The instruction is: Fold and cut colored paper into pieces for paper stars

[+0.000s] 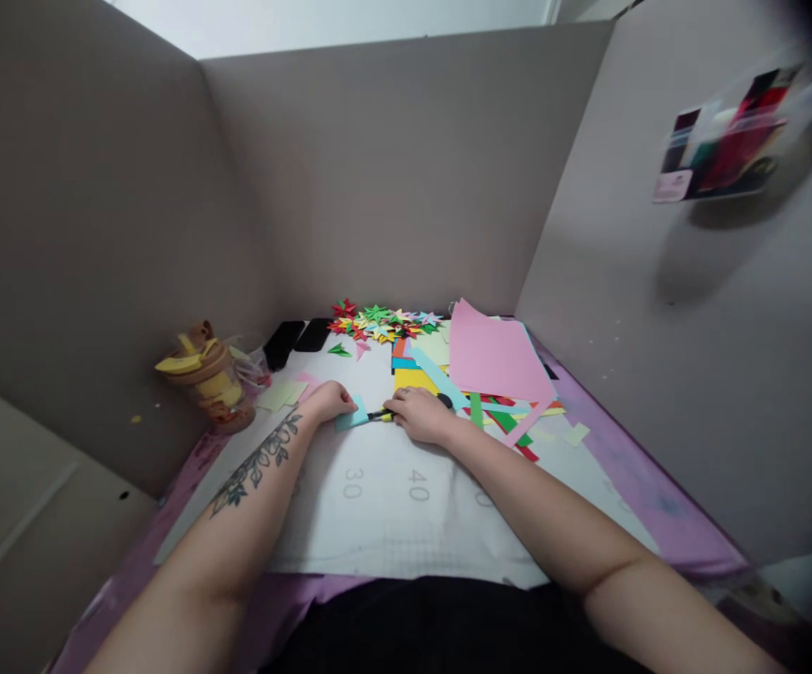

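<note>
White number-printed mat (pixel 349 534) beneath a small light-blue paper piece (pixel 353 420).
Left hand (pixel 332 401) pinches it; right hand (pixel 418 413) grips a slim black-and-yellow tool (pixel 381 416), long axis running left to the paper.

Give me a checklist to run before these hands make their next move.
1. Left hand in contact with the light blue paper: ok, at its upper right part.
2. Right hand on the black-and-yellow tool: ok.
3. Tool's tip apart from the left hand: ok, a small gap shows.
4. Tool's tip touching the paper: cannot tell; they meet too closely in view.
5. Paper stars away from both hands: ok, grouped farther back.
6. Paper strips sorted: not ok, they overlap at odd angles.
</note>
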Demonstrator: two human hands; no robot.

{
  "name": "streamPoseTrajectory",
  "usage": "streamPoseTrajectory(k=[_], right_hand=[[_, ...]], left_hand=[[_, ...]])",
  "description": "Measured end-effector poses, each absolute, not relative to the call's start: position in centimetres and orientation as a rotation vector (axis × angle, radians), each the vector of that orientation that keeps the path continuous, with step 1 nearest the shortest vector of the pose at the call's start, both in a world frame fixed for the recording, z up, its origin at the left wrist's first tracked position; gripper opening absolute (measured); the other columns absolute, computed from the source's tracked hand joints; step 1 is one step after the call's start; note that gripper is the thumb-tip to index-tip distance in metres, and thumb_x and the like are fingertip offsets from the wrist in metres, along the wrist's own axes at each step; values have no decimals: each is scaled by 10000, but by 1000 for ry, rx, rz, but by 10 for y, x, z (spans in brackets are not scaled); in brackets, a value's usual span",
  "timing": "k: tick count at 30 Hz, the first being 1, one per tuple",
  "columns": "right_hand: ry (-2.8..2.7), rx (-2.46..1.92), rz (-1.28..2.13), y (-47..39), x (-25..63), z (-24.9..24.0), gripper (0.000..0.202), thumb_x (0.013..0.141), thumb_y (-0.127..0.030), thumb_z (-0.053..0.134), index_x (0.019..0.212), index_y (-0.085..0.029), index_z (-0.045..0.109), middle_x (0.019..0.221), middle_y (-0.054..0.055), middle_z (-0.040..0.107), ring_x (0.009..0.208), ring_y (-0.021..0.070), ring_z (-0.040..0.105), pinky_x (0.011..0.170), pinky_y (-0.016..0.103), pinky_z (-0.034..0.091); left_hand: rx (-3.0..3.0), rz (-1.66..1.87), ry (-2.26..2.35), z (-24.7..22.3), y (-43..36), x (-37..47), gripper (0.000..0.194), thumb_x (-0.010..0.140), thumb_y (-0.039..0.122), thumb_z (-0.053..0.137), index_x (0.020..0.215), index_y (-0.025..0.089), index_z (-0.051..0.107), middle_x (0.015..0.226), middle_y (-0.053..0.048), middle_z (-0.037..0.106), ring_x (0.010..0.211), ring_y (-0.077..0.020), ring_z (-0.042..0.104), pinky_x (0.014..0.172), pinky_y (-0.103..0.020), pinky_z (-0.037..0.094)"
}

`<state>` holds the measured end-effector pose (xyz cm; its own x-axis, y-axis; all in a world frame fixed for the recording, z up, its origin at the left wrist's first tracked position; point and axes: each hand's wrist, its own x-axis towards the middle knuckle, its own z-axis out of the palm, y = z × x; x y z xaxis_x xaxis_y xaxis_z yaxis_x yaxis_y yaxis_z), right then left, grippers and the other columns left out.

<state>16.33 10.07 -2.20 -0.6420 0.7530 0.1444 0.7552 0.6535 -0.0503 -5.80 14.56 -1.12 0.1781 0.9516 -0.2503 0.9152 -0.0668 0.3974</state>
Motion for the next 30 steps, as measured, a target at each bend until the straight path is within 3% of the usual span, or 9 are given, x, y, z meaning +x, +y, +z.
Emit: streamPoseTrajectory(k=[7,30], right_hand=[[-2712,-1267,-11,92,168,-25,272,874,-231,482,1121,-187,589,1046,100,602,987,223,511,834,330,348],[-2728,-1431,-7,62,157,-18,279,887,-237,437,1112,-181,591,1061,132,589,1012,256,489,837,347,334]], left_hand=[[1960,39,1844,-10,143,-51,222,660,328,636,777,150,699,509,-2,581,446,-115,515,439,-198,368],[1952,-25,1861,-9,145,-51,247,617,333,660,779,152,704,628,-46,663,526,-147,582,474,-205,410]])
